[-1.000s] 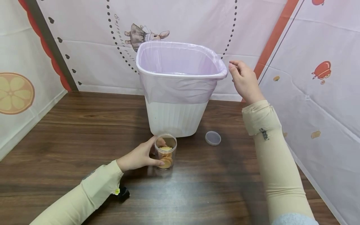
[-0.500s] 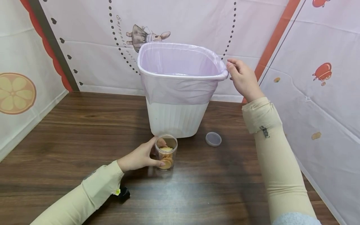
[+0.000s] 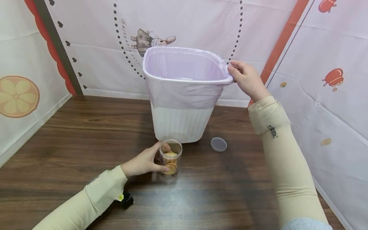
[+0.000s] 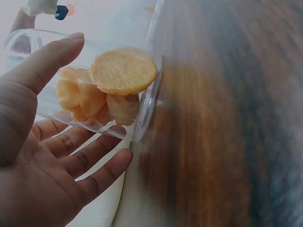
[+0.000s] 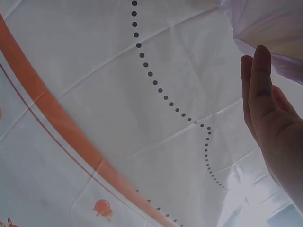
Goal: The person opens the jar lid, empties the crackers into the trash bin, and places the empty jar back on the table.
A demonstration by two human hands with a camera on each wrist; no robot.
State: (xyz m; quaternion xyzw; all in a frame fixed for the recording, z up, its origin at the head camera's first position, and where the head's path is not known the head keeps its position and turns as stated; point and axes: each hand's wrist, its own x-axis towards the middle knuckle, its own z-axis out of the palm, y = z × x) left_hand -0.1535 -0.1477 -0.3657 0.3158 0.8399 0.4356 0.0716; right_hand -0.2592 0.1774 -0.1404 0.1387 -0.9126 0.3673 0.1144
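Note:
In the head view my left hand (image 3: 145,162) holds an upright, uncovered clear jar (image 3: 176,156) on the table, thumb on the near side and fingers behind. Several round yellow biscuits (image 4: 124,71) lie in its lower part. Just behind the jar stands a white trash bin (image 3: 181,124), lined with a pale purple trash bag (image 3: 184,94) folded over its rim. My right hand (image 3: 248,79) is at the bin's right rim corner, thumb tip over the edge. The right wrist view shows that hand's fingers (image 5: 261,71) fairly straight beside the bag; contact is hard to tell.
A round clear lid (image 3: 218,144) lies on the brown wooden table (image 3: 95,127), right of the bin. Printed cloth walls (image 3: 201,19) enclose the back and sides. A small black object (image 3: 127,200) is by my left wrist.
My right hand has moved left, from beside the bin onto its right rim corner. The left hand and jar stay in place; the head view has tilted up slightly.

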